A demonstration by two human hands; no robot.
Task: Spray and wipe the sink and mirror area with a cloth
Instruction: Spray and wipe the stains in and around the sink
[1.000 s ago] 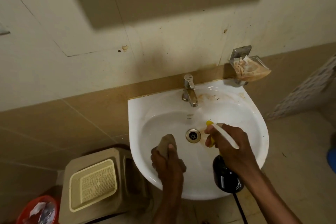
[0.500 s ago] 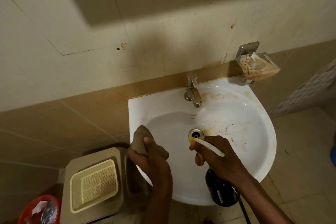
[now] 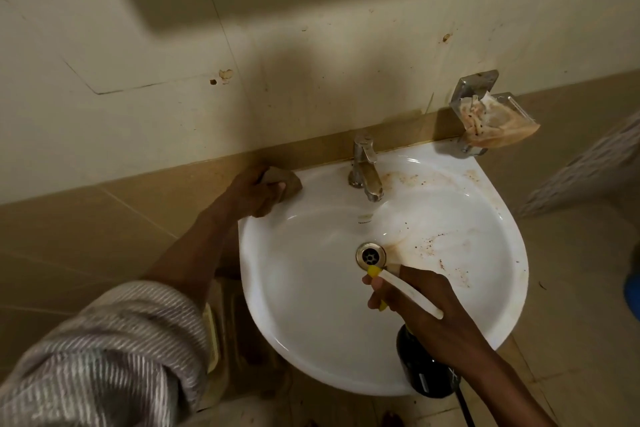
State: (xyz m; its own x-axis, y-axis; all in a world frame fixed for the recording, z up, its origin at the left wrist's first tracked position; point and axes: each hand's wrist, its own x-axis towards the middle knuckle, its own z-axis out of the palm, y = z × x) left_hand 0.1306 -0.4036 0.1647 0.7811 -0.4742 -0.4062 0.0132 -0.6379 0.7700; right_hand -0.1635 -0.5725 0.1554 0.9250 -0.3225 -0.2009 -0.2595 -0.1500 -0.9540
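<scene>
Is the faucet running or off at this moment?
Off: no water falls from the faucet spout, and the sink holds none.

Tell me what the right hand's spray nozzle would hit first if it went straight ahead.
Probably the drain: the right hand points the spray bottle nozzle up-left, just short of it. Beyond lies the sink bowl, then the faucet. Depth is unclear.

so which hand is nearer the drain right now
Right. The right hand, gripping the spray bottle, sits just below the drain. The left hand presses the cloth on the sink's far back-left rim.
</scene>
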